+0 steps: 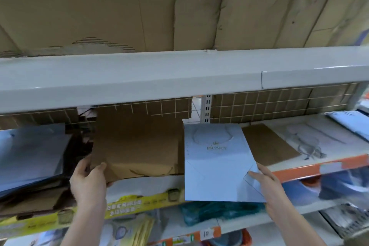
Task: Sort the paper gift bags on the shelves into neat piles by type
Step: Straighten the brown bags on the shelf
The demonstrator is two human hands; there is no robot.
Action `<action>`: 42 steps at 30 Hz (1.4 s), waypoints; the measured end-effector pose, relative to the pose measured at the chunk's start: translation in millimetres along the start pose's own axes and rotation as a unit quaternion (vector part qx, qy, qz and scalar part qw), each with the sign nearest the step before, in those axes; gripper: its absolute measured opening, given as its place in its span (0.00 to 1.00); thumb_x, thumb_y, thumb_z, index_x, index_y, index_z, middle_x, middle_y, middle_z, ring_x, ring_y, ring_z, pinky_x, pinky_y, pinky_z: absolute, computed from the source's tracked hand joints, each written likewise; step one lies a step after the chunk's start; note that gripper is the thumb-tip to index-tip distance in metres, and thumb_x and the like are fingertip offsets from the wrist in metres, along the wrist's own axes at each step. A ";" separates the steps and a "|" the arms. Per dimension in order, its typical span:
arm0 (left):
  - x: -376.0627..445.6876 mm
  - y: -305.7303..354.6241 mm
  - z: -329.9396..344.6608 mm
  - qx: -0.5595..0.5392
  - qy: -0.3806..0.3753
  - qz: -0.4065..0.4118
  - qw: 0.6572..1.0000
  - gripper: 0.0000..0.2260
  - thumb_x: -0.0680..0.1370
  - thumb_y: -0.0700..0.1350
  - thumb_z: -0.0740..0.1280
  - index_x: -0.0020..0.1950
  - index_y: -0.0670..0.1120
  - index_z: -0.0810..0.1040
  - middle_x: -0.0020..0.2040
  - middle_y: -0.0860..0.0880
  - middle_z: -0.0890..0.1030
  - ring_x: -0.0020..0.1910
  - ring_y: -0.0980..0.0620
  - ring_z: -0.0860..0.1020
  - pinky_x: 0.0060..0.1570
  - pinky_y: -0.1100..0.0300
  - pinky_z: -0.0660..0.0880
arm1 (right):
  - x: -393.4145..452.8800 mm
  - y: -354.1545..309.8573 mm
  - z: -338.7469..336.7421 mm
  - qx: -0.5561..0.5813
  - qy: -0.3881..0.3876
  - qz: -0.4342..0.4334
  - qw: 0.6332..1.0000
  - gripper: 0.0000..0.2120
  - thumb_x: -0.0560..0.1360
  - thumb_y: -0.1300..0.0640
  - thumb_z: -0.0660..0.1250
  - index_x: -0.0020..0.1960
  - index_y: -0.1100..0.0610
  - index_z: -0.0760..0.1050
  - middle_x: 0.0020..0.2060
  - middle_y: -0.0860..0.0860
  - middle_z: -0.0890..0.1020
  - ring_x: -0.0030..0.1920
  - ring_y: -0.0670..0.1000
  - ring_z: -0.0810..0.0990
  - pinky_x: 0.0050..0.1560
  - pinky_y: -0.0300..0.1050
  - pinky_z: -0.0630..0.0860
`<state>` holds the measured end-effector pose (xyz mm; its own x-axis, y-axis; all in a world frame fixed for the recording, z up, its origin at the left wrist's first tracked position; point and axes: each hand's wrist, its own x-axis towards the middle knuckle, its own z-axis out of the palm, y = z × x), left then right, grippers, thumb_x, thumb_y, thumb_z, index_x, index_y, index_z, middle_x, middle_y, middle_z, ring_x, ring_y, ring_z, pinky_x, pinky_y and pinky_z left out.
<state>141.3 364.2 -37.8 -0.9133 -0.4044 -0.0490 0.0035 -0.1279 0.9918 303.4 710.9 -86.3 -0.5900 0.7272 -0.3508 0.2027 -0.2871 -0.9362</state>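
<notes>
Mid-sort: left hand (87, 179) grips the flat brown kraft-paper bag stack (137, 150) at centre, right hand (267, 183) pinches the pale-blue "PRINCE" paper gift bag (215, 168) overhanging the white shelf (151, 185) lower centre-right; next, probably seat it on a matching blue pile.

The brown paper bag (137, 146) covers the palm side of the left hand (87, 181); only its thumb shows on top. The right hand (269, 185) has its fingers hidden beneath the pale blue bag (215, 166). At the left edge of the frame, the grey-blue stack (30, 154) is cut off. The small print on the yellow shelf strip (123, 205) is blurred, as are goods on the lower shelf (219, 213).
</notes>
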 end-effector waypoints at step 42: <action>-194.2 -118.6 281.7 0.103 0.015 -0.123 0.987 0.13 0.78 0.37 0.63 0.60 0.50 0.72 0.54 0.43 0.77 0.51 0.41 0.76 0.49 0.49 0.77 | 214.7 -71.7 -293.4 0.007 0.031 -0.007 0.999 0.14 0.73 0.67 0.65 0.54 0.53 0.80 0.39 0.51 0.82 0.34 0.52 0.79 0.26 0.40 0.72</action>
<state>203.5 713.1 -112.6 -0.8638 -0.4101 -0.2926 -0.3031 -0.0409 0.9521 391.5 1070.6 -100.9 -0.5426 0.7683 -0.3395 0.1844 -0.2854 -0.9405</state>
